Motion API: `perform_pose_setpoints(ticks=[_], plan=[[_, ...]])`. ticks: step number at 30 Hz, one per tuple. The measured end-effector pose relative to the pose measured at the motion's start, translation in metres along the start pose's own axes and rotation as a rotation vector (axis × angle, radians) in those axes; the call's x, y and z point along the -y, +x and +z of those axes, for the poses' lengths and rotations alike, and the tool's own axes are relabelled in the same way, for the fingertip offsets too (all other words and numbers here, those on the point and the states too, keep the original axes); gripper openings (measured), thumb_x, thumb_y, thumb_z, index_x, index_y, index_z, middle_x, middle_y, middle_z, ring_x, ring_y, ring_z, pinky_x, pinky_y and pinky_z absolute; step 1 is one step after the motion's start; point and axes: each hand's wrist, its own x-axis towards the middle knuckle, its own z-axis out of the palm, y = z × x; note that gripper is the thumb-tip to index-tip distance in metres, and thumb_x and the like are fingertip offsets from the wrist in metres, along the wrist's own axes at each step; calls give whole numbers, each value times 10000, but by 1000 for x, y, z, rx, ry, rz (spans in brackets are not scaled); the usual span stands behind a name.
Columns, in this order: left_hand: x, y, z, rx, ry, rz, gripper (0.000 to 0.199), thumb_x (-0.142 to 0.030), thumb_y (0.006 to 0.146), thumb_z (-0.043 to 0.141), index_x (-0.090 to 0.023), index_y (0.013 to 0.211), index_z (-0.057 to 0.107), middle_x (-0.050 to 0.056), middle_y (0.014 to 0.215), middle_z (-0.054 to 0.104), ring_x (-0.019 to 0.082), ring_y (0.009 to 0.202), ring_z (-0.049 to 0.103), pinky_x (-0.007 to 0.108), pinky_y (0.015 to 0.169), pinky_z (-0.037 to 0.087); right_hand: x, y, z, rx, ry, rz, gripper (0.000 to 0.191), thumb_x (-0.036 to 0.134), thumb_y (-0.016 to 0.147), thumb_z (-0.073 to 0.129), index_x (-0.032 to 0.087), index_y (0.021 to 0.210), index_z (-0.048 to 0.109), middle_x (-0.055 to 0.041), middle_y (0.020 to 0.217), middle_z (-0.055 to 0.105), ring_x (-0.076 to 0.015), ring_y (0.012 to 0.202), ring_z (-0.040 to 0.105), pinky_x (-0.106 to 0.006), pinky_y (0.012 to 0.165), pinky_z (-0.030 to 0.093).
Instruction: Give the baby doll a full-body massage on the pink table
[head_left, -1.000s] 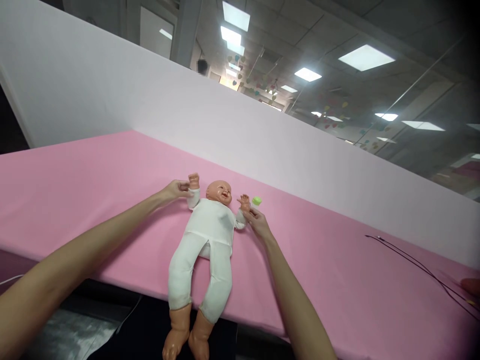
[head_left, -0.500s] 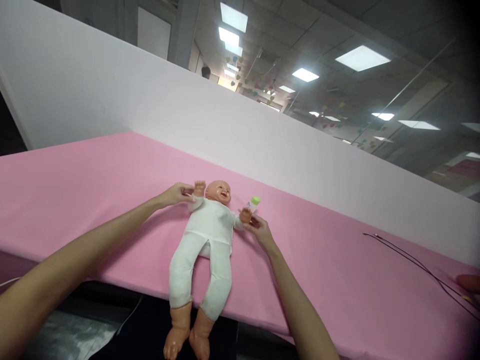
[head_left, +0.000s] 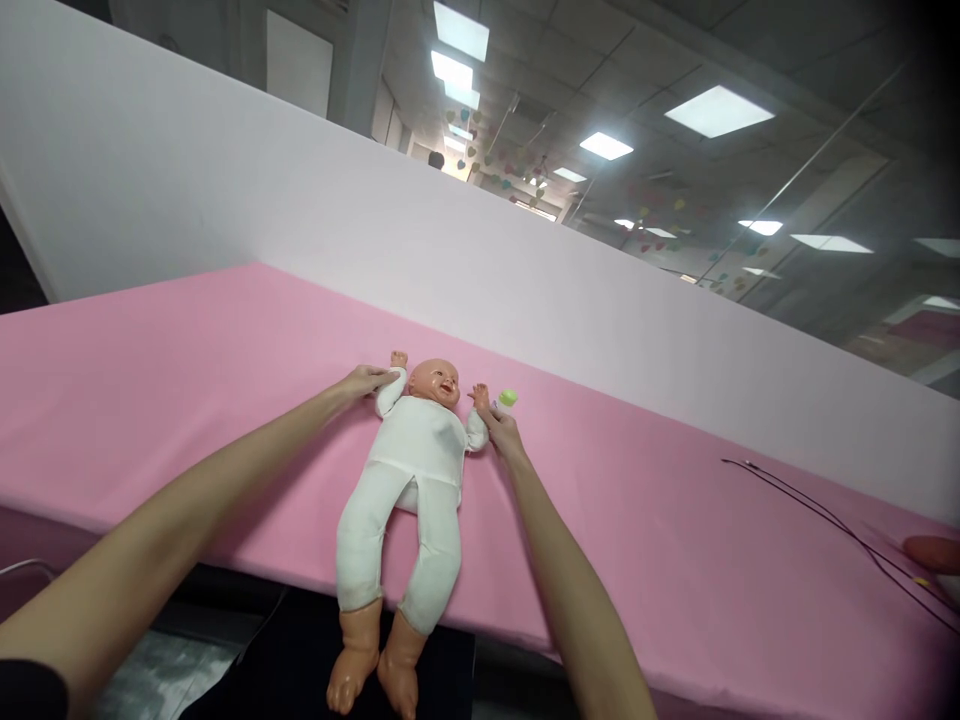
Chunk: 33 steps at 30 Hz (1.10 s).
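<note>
Doll [head_left: 416,440] lies face up at frame center, both arms [head_left: 476,430] raised, neither let go: left hand [head_left: 370,380] pinches one, right hand [head_left: 502,430] seemingly the other, fingertips partly hidden. Pink bench [head_left: 637,520] beneath, white partition [head_left: 525,270] behind, lit ceiling panels [head_left: 718,111] upper right. Legs [head_left: 436,560] overhang the front edge.

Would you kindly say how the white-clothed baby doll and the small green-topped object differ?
The doll is far larger than the object. The left hand and right hand hold the doll; the object is partly hidden behind the right hand. Both are on the pink tabletop.
</note>
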Motion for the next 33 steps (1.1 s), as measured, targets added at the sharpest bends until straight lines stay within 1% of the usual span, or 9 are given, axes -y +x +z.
perform_pose_setpoints(ticks=[3,7,12,15,19,23,28,31,33], plan=[[1,-23,-26,229,15,209,428,-444,682,909,-161,978,785,86,957,773,225,826,694,312,734,523,19,-33,-26,171,-65,-84,530,474,737,885,198,1174,768,-117,1247,757,-315,1149,691,-430,1006,549],[11,-50,-48,490,303,429,316,-279,738,843,-219,1047,816,79,1109,783,265,1031,701,333,882,528,25,-76,-46,411,-273,-201,388,409,847,828,257,1198,763,-101,1311,725,-307,1214,665,-461,1072,513],[16,-65,-51,610,527,601,288,-208,750,814,-269,1029,844,76,1117,790,266,1117,668,353,1003,486,11,-98,-43,470,-369,-297,285,419,879,802,285,1131,808,-89,1305,730,-321,1308,618,-498,1184,428],[11,-61,-48,544,430,532,257,-299,773,833,-260,1027,846,73,1112,795,273,1091,686,355,959,507,11,-89,-36,395,-270,-257,322,420,861,820,269,1145,798,-90,1269,751,-321,1244,659,-489,1130,480],[-1,-38,-30,208,136,337,371,-495,782,831,-190,992,811,74,1005,788,263,956,707,350,857,534,15,-51,-24,133,-27,-172,476,466,789,861,231,1192,768,-102,1304,744,-321,1200,681,-457,1045,540],[-6,-5,-1,-37,-22,65,442,-586,740,831,-163,784,714,64,769,716,206,732,657,305,689,502,9,-7,-6,-33,37,70,444,487,689,891,170,985,796,-125,1182,785,-325,1100,717,-419,941,589],[2,18,19,-96,53,-157,448,-499,691,896,-197,594,579,16,481,530,172,464,503,309,503,353,-6,18,13,-65,-14,218,323,449,725,864,158,858,817,-145,997,808,-324,1007,731,-442,940,584],[3,13,12,-82,49,-157,464,-532,697,890,-197,604,581,1,485,510,163,473,496,306,512,356,-4,13,11,-56,1,214,399,504,760,837,144,931,821,-153,1069,802,-321,1049,724,-432,958,577],[0,1,-2,9,12,-59,450,-566,703,878,-175,709,656,26,597,602,180,559,568,307,566,425,2,2,3,4,46,139,472,529,774,830,151,1056,811,-142,1181,783,-314,1118,708,-413,977,572]])
